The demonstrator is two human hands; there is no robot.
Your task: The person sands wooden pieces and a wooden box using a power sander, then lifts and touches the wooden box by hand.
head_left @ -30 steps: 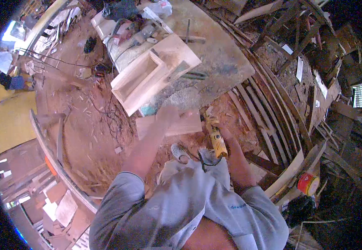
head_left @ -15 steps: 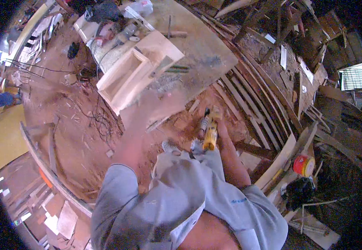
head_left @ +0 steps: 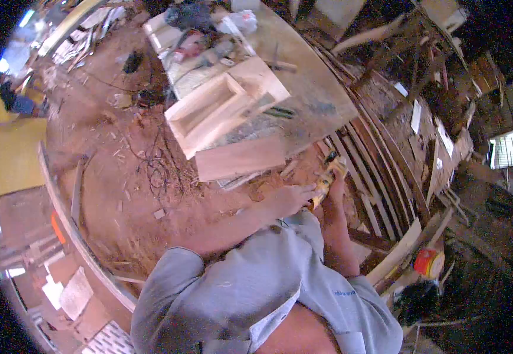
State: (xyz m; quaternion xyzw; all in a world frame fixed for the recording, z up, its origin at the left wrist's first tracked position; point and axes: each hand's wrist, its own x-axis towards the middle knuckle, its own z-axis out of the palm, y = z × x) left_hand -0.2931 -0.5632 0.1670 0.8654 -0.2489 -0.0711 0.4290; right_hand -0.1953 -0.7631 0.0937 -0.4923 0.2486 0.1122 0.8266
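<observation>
This is a wood workshop: a work table [head_left: 321,88] carries an open wooden box [head_left: 209,112], long boards [head_left: 374,177] lie beside it, and small wood pieces [head_left: 160,213] are on the dirt floor [head_left: 106,194].

Daylight, diffuse; moderately bright over centre. White glare at slatted rectangular opening [head_left: 507,150], upper-left margin washed bluish. Right side dim. Circular fisheye: straight timber bows, corners black, speckled. Slight overall softness; fine detail smeared. Shadows weak.

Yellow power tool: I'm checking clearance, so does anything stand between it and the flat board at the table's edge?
Nothing visible stands between the yellow power tool, in the right hand, and the flat board; only wood scraps lie below.
</observation>
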